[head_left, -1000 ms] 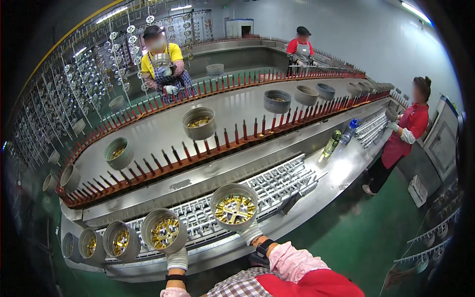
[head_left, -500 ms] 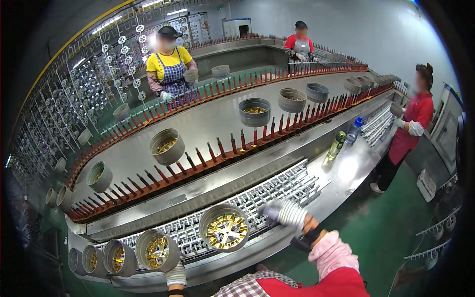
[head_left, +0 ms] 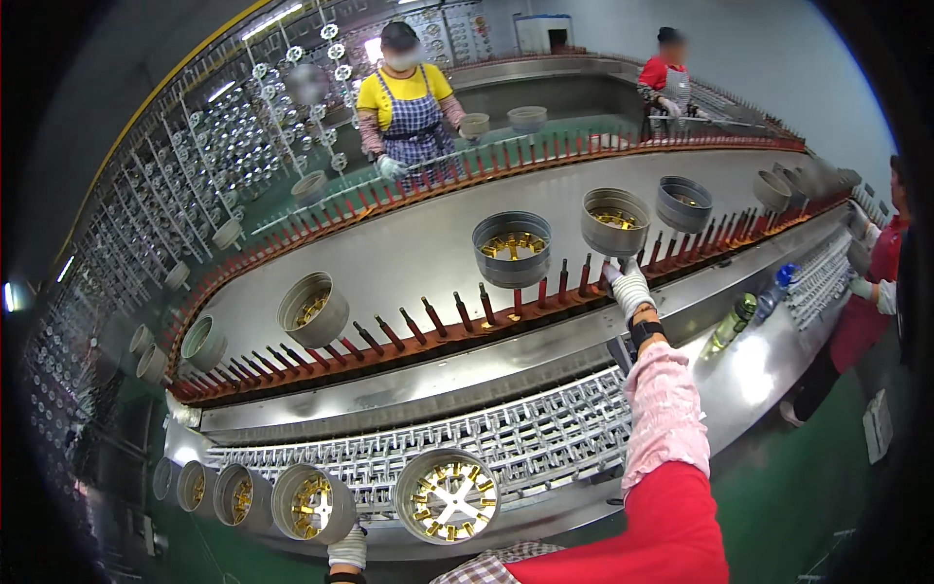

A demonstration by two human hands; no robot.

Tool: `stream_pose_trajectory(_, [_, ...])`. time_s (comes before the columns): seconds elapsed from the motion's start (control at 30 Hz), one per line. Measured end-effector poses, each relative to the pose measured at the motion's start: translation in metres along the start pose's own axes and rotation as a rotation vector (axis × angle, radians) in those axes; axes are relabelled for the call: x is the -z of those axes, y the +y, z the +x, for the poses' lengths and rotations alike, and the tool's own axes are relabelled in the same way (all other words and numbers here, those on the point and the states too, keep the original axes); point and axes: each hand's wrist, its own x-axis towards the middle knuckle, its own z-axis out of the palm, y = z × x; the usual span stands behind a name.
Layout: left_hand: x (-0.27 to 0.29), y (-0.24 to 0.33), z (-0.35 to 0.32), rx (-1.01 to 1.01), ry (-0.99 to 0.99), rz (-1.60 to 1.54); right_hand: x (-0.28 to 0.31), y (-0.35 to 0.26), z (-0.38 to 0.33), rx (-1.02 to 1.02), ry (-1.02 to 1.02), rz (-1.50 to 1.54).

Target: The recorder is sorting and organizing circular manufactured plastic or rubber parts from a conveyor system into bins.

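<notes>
Fingers of the white-gloved right hand [head_left: 630, 288] curled at the row of red-and-black upright pins [head_left: 457, 313], just below a round grey metal tin of gold parts [head_left: 615, 221]; grip on a pin not clear; reached far up from the near rail since half a second ago. Gloved left hand [head_left: 347, 547] touching the lower rim of a grey tin [head_left: 313, 502]; closure hidden. Green bottle [head_left: 730, 327] beside blue-capped bottle [head_left: 775, 290], right.

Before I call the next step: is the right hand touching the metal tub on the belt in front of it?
Cannot tell. In the head view the gloved right hand reaches up beneath the metal tub, its fingertips overlapping the red pegs there, with neither contact nor gap plain.
</notes>
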Motion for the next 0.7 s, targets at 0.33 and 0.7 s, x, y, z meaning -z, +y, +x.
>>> stream_pose_trajectory(0.33, [-0.005,0.022,-0.008,0.158,-0.057,-0.206,-0.041,-0.015,0.035,0.585,0.4,-0.574])
stream_pose_trajectory(0.7, [0.014,0.044,0.01,0.135,-0.376,0.125,0.102,-0.048,-0.148,0.544,-0.057,-0.408])
